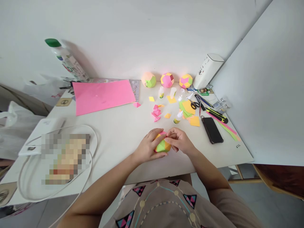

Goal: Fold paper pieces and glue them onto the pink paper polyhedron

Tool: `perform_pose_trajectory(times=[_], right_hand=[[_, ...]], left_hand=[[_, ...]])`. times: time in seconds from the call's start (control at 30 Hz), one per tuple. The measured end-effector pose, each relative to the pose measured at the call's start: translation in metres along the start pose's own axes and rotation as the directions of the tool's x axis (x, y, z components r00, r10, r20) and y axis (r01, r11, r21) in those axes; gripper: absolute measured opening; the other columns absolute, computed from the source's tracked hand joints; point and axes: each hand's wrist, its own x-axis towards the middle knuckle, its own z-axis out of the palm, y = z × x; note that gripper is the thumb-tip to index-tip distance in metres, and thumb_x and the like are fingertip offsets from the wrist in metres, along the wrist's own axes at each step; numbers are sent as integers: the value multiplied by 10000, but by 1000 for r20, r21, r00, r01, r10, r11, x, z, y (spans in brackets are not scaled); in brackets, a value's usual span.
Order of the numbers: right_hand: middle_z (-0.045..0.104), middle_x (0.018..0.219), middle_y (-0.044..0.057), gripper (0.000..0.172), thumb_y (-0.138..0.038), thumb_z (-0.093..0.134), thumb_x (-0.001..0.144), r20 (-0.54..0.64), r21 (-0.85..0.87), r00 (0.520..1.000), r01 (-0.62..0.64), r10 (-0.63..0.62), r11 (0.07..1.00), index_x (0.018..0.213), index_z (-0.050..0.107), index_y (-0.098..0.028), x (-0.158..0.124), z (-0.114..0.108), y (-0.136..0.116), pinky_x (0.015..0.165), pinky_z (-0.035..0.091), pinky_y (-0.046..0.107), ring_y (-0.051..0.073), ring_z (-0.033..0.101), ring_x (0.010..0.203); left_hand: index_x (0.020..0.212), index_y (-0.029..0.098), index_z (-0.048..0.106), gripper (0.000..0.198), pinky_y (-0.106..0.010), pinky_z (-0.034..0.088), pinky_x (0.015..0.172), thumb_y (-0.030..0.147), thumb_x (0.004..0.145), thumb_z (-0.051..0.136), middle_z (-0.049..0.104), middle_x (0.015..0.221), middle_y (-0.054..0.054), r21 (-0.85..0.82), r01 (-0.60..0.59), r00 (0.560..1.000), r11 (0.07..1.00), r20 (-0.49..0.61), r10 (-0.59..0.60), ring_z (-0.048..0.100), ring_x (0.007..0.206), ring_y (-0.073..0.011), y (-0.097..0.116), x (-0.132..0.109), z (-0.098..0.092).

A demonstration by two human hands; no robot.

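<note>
A multicoloured folded-paper ball (163, 146), green, yellow and pink, is held low over the near part of the table. My left hand (149, 146) wraps round it from the left, thumb below and fingers over the top. The thumb and fingertips of my right hand (180, 140) are pinched together at the ball's upper right edge; what lies between them is hidden. Just beyond are folded pink paper pieces (156, 112), a yellow folded piece (167, 116) and a small glue bottle (178, 117) lying tilted.
Three finished paper balls (167, 80) line the wall. Sticky-note sheets (188, 107), scissors (194, 104), a cutter (217, 115) and a black phone (212, 130) lie to the right. A large pink sheet (104, 96) and a looped white cable (95, 148) are on the left.
</note>
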Motion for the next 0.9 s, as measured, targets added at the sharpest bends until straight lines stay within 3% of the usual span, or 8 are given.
perform_pose_trajectory(times=[0.2,0.37,0.57,0.63,0.73,0.9], right_hand=[[544,521,-95,250,-340,709,753,-24,-32,999,39,-40,999,794,512,-193,0,2,1,303,306,163,48,440,318],[537,505,-87,250,-317,722,737,-121,-62,985,117,-124,991,711,517,-179,0,10,2,295,302,162,31,389,314],[518,461,-107,262,-360,699,758,-199,78,978,78,-61,994,777,496,-196,5,5,4,302,339,175,63,447,286],[541,463,-99,259,-366,683,772,-179,125,983,67,-44,990,819,493,-197,6,2,4,338,400,189,87,508,321],[590,503,-74,279,-358,681,774,-74,135,997,41,-31,990,898,493,-193,6,-2,3,416,482,221,127,603,423],[585,584,-89,304,-334,703,747,-32,-11,999,10,-10,1000,927,497,-201,1,-4,-1,341,374,177,75,518,348]], left_hand=[[1440,238,246,717,-519,458,944,510,848,545,406,1311,-195,-8,-7,1000,1000,5,7,437,1200,-328,1,0,-1],[1446,254,232,717,-527,451,958,504,851,545,380,1330,-194,-59,17,1000,998,15,-16,423,1225,-331,0,-2,0],[1455,319,213,586,-537,434,982,463,925,414,288,1418,-167,-91,137,984,986,-100,-146,360,1303,-314,-4,-2,-1],[1464,331,187,638,-553,413,997,514,902,427,285,1428,-165,-85,111,990,990,-83,-118,342,1319,-323,-5,-2,-1],[1484,295,116,872,-582,385,1011,588,794,560,258,1445,-201,-60,71,997,996,-20,-72,306,1342,-371,-7,-1,2],[1492,246,78,877,-544,426,990,514,823,576,262,1437,-234,-34,169,986,985,-2,-169,322,1338,-361,-7,-5,6]])
